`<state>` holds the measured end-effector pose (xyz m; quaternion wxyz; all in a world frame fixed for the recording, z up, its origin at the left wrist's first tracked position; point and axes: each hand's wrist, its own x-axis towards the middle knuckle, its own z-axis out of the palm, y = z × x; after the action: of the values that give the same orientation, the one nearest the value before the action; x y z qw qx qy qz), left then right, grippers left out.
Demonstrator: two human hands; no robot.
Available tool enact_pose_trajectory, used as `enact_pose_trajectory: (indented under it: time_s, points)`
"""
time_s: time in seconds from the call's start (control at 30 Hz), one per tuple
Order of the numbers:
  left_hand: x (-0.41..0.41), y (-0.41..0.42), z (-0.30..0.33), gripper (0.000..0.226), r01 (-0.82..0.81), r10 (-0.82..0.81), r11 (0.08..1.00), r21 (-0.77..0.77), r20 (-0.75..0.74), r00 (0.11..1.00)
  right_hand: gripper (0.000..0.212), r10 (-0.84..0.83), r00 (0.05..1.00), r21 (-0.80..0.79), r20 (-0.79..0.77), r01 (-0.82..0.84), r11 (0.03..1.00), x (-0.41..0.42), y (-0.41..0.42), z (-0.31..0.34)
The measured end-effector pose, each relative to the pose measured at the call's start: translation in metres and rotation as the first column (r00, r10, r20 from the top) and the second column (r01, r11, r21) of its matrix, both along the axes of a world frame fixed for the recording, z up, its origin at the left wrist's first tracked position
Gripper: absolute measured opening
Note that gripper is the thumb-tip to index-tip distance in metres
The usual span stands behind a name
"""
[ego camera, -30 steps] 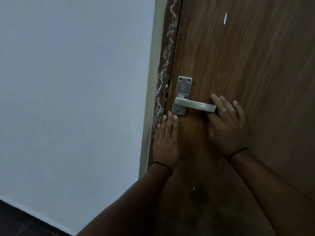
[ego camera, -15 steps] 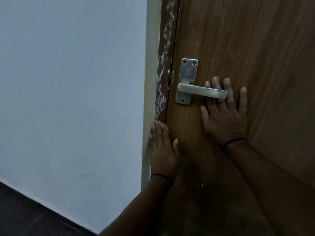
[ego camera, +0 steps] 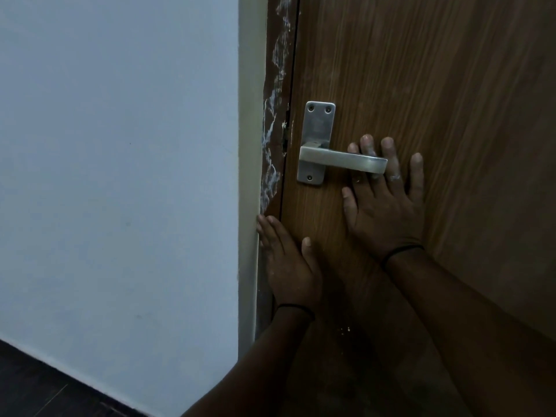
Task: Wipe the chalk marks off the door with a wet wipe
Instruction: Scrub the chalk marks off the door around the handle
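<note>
Two bare hands pressed flat against a brown wood-grain door [ego camera: 421, 70], no wet wipe visible anywhere in view; possibly hidden under a palm, cannot tell

Left hand [ego camera: 287, 263] low on the door's latch edge, fingers together and pointing up, fingertips touching the dark brown door frame strip [ego camera: 278, 85] just at the crack; grip flat and open, nothing seen held

Right hand [ego camera: 383, 203] flat on the door face, fingers spread wide, two of them passing behind the brushed-metal lever door handle [ego camera: 343, 161]; grip wide, nothing seen held, whitish dust on the fingers

White chalk marks [ego camera: 270, 139] running as a tall, narrow scribbled band up the frame strip, long axis vertical, from just above the left fingertips up past the handle plate to the top of the view; a few pale specks [ego camera: 345, 329] lower on the door near the left wrist

Key relation: chalk band directly above the left hand and in line with its fingers, well to the left of the right hand, with the handle plate between; left hand clearly nearer

Likely step: rubbing along the frame edge, or bracing before it; judged early, most of the band unwiped

Next move probably a straight upward stroke along the strip, kept narrow to stay off the pale blue-grey wall [ego camera: 120, 176] just beside

Risk: smearing chalk rather than lifting it without a wipe
</note>
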<state>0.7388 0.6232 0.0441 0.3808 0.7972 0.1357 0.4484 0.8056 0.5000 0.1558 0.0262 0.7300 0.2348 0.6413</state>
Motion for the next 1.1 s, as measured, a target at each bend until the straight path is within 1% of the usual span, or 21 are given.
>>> enact_pose_trajectory:
  time_s: [0.13,0.33,0.4,0.47,0.57,0.67,0.73,0.8,0.97,1.1]
  points:
    - [0.007,0.003,0.023,0.069,-0.021,0.017,0.999,0.049,0.076,0.997,0.062,0.004,1.0,0.006,-0.007,-0.004,1.0,0.0,-0.001,0.0]
    - [0.021,0.028,0.086,0.073,-0.052,0.019,0.979,0.199,0.165,0.986,0.062,0.01,1.0,0.003,-0.021,-0.01,1.0,-0.001,0.0,0.002]
    - [0.017,0.03,0.079,0.073,-0.037,-0.001,0.974,0.224,0.167,0.986,0.062,0.009,1.0,0.01,-0.017,-0.009,1.0,-0.002,0.0,0.002]
    - [0.009,0.03,0.055,0.073,-0.018,-0.01,0.972,0.233,0.118,0.993,0.062,0.009,1.0,0.013,-0.005,-0.009,1.0,-0.003,0.001,0.002]
    - [-0.004,0.027,0.014,0.072,0.006,-0.011,0.979,0.203,0.027,1.0,0.062,0.001,1.0,0.008,-0.001,-0.001,1.0,-0.003,0.001,0.001]
    - [-0.005,0.023,0.006,0.07,0.019,-0.022,0.985,0.17,0.011,1.0,0.063,0.002,1.0,-0.001,-0.004,-0.002,1.0,-0.002,0.001,0.002]
    - [-0.003,0.02,0.018,0.069,0.02,-0.025,0.989,0.145,0.032,0.999,0.063,0.008,1.0,-0.003,-0.007,-0.008,1.0,-0.001,0.0,0.001]
    - [0.0,0.018,0.034,0.069,0.017,-0.028,0.988,0.153,0.076,0.997,0.063,-0.001,1.0,0.003,0.0,0.001,1.0,0.0,0.0,0.001]
    - [0.014,0.027,0.09,0.068,-0.028,-0.008,0.975,0.219,0.161,0.987,0.063,0.005,1.0,-0.003,-0.024,-0.006,1.0,-0.002,0.0,0.002]
    - [0.015,0.034,0.116,0.07,-0.021,-0.028,0.963,0.27,0.178,0.984,0.063,-0.014,1.0,-0.01,-0.022,0.013,1.0,-0.003,0.0,0.001]
